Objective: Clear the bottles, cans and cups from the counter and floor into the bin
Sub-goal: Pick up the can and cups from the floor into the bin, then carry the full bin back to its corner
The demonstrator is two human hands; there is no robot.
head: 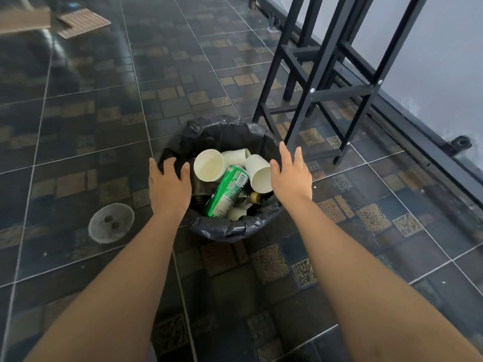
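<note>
A round bin [230,229] lined with a black plastic bag stands on the tiled floor in front of me. Inside lie several white paper cups [209,165], a green can [227,190] and a dark bottle with a gold cap [254,197]. My left hand [168,186] reaches over the bin's left rim, and its fingers curl onto the black bag there. My right hand [290,173] hovers over the right rim with straight spread fingers, holding nothing.
Black metal stool legs [326,82] stand right behind the bin, beside a black rail along the wall. A round grey floor drain cover [111,223] lies to the left. Cardboard pieces [83,22] lie at the far left.
</note>
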